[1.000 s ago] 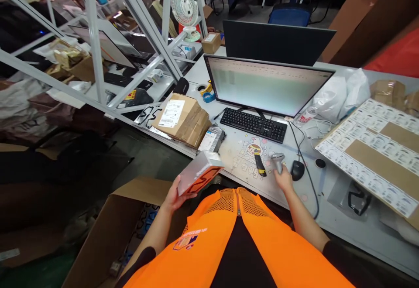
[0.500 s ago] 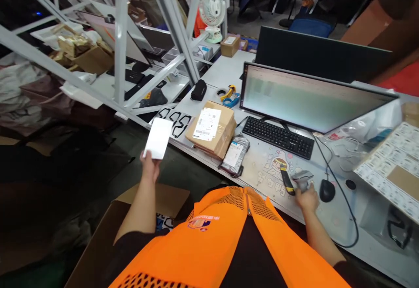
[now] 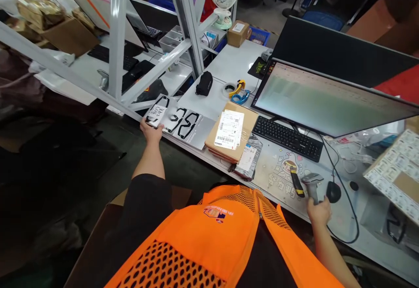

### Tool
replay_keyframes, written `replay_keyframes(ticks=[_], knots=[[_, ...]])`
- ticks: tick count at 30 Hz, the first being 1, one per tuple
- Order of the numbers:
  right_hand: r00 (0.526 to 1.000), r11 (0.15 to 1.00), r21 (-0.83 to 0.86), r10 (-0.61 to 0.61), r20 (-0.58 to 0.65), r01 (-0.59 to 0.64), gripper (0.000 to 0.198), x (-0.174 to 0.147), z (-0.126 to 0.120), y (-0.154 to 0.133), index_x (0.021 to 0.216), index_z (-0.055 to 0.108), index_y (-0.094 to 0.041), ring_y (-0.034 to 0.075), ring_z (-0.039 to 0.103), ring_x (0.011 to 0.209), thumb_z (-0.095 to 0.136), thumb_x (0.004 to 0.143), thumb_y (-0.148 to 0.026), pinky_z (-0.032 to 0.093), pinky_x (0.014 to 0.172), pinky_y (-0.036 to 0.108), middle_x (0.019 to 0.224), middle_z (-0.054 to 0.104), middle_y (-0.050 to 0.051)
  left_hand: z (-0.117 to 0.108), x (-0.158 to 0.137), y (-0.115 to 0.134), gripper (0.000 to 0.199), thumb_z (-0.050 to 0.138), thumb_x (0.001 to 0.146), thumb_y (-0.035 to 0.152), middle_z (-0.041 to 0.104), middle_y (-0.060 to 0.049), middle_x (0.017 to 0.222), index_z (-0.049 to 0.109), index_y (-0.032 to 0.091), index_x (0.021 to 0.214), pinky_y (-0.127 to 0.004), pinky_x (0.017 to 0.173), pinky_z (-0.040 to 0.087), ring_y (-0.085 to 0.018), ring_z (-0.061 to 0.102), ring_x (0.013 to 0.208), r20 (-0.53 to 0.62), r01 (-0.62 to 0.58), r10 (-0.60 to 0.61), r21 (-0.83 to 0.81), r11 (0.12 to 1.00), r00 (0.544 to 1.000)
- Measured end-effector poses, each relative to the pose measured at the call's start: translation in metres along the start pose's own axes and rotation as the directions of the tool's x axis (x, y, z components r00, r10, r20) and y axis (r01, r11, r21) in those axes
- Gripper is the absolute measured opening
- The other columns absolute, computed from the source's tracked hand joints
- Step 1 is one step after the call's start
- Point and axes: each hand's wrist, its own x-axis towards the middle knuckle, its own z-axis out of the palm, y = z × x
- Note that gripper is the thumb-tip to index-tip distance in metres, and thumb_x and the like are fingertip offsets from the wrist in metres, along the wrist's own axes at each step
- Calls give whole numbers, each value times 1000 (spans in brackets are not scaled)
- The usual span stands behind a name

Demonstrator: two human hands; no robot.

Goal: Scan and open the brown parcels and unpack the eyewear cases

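My left hand (image 3: 152, 131) is closed on the near edge of a white card (image 3: 158, 114) with black handwriting. The card lies over the leftmost of several flat pieces (image 3: 177, 120) with black angular outlines, along the table's left edge; whether it touches that piece is unclear. My right hand (image 3: 319, 210) is wrapped round the handle of a grey barcode scanner (image 3: 312, 182), its head raised over the table. Just left of the scanner lies a black-and-yellow utility knife (image 3: 297, 182). A black mouse (image 3: 333, 191) is beside my right hand.
A labelled cardboard box (image 3: 212, 142) and a grey plastic parcel (image 3: 250, 159) lie mid-table. Behind them are a keyboard (image 3: 288, 138), a monitor (image 3: 301, 98), tape dispensers (image 3: 240, 97) and a black pouch (image 3: 204, 84). Metal frame bars (image 3: 157, 76) cross at left.
My left hand has lowered the white card onto or just above the leftmost outlined piece, and handwriting now shows on it. My right hand still holds the scanner. The view has shifted.
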Motion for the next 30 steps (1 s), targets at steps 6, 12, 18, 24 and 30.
replay_keyframes(ticks=[6, 12, 18, 24, 30], knots=[[981, 980, 49, 192, -4, -192, 83, 4, 8, -12, 158, 49, 3, 52, 65, 130, 52, 90, -45, 49, 113, 69, 133, 68, 37, 0, 9, 3, 88, 81, 89, 2, 33, -33, 168, 30, -1, 160, -54, 134, 27, -41, 40, 158, 15, 43, -47, 197, 980, 999], [997, 995, 78, 71, -37, -68, 70, 38, -1, -72, 155, 51, 1, 43, 53, 144, 51, 93, -31, 40, 124, 58, 150, 60, 33, -9, -3, -26, 99, 81, 87, 18, 31, -27, 176, 21, 4, 164, -58, 140, 16, -37, 27, 167, -32, -84, 97, 280, 956, 995], [969, 987, 163, -50, 241, 11, 66, 116, 21, -144, 160, 49, -5, 35, 44, 151, 52, 98, -26, 34, 129, 46, 165, 49, 24, -36, -112, -58, 44, 73, 70, 42, 72, -9, 138, 59, 31, 110, -73, 129, 35, -46, 53, 152, 168, 71, -136, 343, 937, 976], [932, 986, 121, 68, 356, -117, 78, 171, 36, -163, 168, 43, -8, 45, 19, 166, 66, 99, -33, 33, 129, 57, 181, 20, 26, -49, -259, -69, 37, 77, 63, 56, 78, -12, 93, 70, 30, 89, -69, 116, 51, -50, 74, 122, 548, 220, -396, 360, 907, 737], [940, 984, 174, -38, 338, -23, 70, 188, 40, -149, 158, 60, -17, 48, 22, 164, 72, 91, -33, 31, 126, 67, 175, 37, 22, 0, -361, 5, 48, 86, 72, 60, 81, -18, 116, 79, 28, 107, -60, 119, 53, -45, 74, 124, 837, 259, -237, 119, 958, 494]])
